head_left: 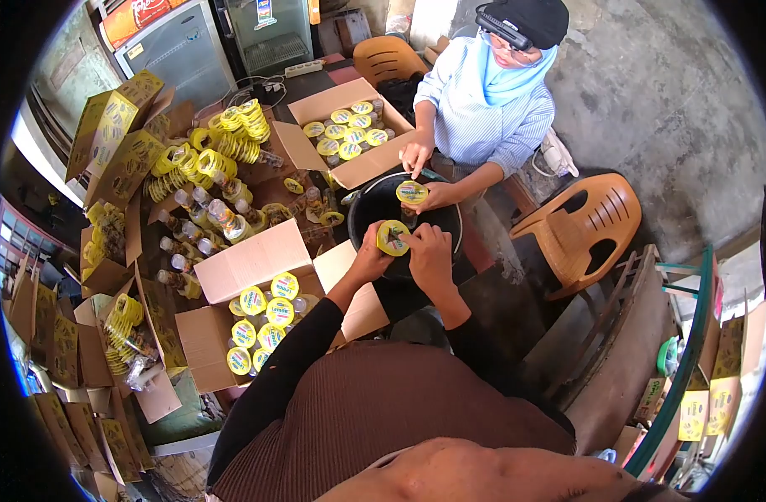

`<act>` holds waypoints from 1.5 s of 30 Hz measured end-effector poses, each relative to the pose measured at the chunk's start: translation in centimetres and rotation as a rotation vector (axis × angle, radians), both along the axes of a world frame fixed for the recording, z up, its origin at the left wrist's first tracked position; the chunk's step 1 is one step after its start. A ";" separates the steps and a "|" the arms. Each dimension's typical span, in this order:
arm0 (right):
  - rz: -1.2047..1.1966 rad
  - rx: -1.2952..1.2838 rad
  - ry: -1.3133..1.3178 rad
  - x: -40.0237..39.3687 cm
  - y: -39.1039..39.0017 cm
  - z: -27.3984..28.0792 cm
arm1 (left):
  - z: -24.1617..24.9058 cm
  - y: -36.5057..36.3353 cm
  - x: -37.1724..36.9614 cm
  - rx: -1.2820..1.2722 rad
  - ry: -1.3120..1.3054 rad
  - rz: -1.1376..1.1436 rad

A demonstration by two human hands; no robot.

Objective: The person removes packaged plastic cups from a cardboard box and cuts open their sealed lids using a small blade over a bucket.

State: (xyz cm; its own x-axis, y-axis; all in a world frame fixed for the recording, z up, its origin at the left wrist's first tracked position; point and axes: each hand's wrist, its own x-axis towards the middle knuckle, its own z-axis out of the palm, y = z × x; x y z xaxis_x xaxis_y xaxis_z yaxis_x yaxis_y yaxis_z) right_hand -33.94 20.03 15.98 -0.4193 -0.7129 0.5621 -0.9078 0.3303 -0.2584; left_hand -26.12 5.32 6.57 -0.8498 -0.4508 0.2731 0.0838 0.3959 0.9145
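Observation:
Over a black bucket (362, 219), my left hand (369, 258) is wrapped round the side of a yellow-rimmed plastic drink cup (393, 238). My right hand (431, 258) has its fingers at the cup's right edge, pinching at the lid. The middle of that lid looks dark and broken up; its detail is too small to tell. Just beyond, a co-worker's hands hold another yellow-lidded drink cup (411, 192) above the same bucket. To the left of my forearms stands an open carton (207, 347) of upright yellow-lidded cups (281, 312).
A second open carton (358, 173) of cups stands at the back. Stacked yellow rims (240, 125) and plastic bottles (226, 219) lie in a heap at left. The co-worker (491, 109) sits opposite, an orange chair (579, 226) at right.

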 end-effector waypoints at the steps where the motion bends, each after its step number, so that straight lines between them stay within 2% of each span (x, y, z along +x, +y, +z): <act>1: -0.014 -0.017 0.007 0.1 -0.1 0.0 | 0.0 -0.1 0.0 0.014 0.016 0.002; 9: -0.001 0.063 -0.019 -0.1 0.9 -0.2 | 0.1 0.0 0.0 -0.101 0.039 0.027; 15: -0.064 0.011 -0.204 -1.6 4.3 1.3 | 1.1 0.0 0.0 0.128 0.067 0.014; 17: -0.074 -0.123 -0.279 -2.3 5.6 1.3 | 1.1 -0.3 0.1 0.352 0.104 0.033; 19: -0.098 -0.175 -0.278 -2.9 6.7 0.6 | 2.4 -0.3 0.2 0.365 0.134 0.047; 21: -0.138 -0.227 -0.436 -3.3 7.8 -0.4 | 4.3 -0.6 0.6 0.277 0.170 0.093; 25: -0.178 -0.231 -0.469 -3.2 8.6 -1.6 | 7.3 -2.1 1.1 0.123 0.163 0.104; 26: -0.173 -0.229 -0.476 -3.1 8.6 -1.7 | 8.0 -2.5 1.5 -0.021 0.088 0.140; 27: -0.168 -0.225 -0.483 -3.0 8.6 -1.7 | 8.7 -2.5 1.8 -0.023 0.084 0.133; 29: -0.162 -0.222 -0.514 -2.8 8.4 -1.7 | 9.6 -2.4 2.4 -0.279 -0.119 0.183; 32: -0.141 -0.212 -0.493 -2.6 8.0 -1.8 | 6.0 -2.7 2.6 -0.398 -0.263 0.193; 34: -0.133 -0.204 -0.452 -2.3 7.8 -1.9 | 5.8 -2.2 3.0 -0.499 -0.408 0.175; 39: -0.113 -0.159 -0.403 -2.3 7.4 -2.6 | 5.4 -1.8 3.2 -0.479 -0.432 0.149; 41: -0.100 -0.143 -0.462 -2.3 7.3 -3.4 | 6.9 -1.1 3.7 -0.658 -0.470 0.134; 45: -0.080 -0.116 -0.490 -2.3 6.6 -3.9 | 5.8 -2.1 4.3 -0.649 -0.522 0.012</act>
